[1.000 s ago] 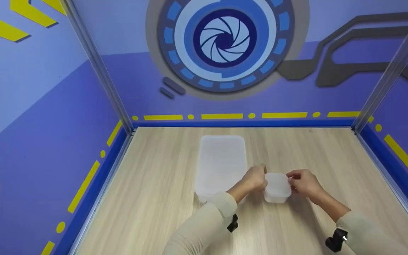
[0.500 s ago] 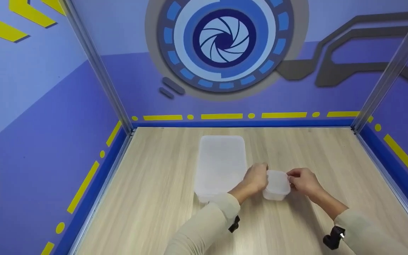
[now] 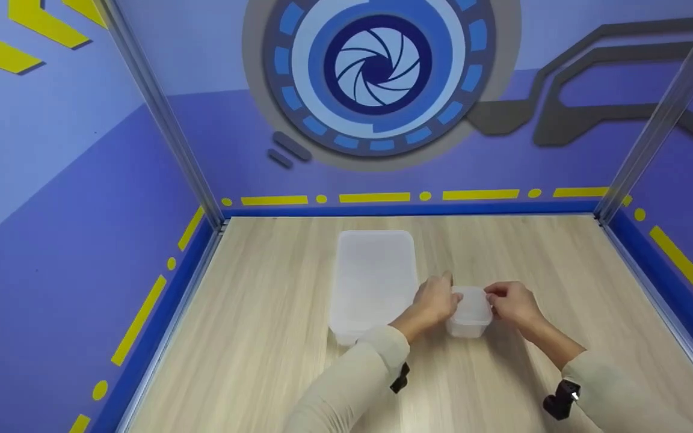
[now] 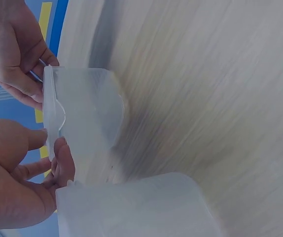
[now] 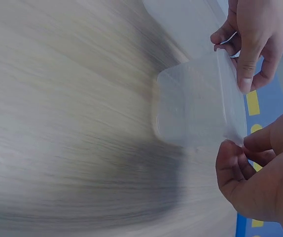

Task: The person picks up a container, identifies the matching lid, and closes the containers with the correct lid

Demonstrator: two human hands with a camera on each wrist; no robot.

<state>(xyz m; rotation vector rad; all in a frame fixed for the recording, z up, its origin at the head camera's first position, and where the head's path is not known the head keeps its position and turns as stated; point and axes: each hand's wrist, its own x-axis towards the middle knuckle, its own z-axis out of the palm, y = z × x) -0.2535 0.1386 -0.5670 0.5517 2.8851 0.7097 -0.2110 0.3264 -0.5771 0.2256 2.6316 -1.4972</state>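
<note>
A small clear plastic food container (image 3: 468, 329) with a frosted lid (image 3: 473, 302) sits on the wooden table between both hands. My left hand (image 3: 437, 299) grips its left rim, the thumb lying over the lid and the fingers curled along the side, as the left wrist view also shows. On the opposite side, my right hand (image 3: 514, 302) pinches the lid's edge at a corner between thumb and fingers. The right wrist view shows the lid seated along the top of the container's clear wall (image 5: 195, 106).
A larger rectangular lidded plastic container (image 3: 373, 282) stands just left of my left hand, partly behind that forearm. Blue patterned walls (image 3: 298, 174) with metal corner posts (image 3: 160, 114) enclose the wood-grain table (image 3: 262, 313) at the back and sides.
The small container has shifted slightly away from me. My left thumb has come over onto the lid, and my right hand has moved a little with the container.
</note>
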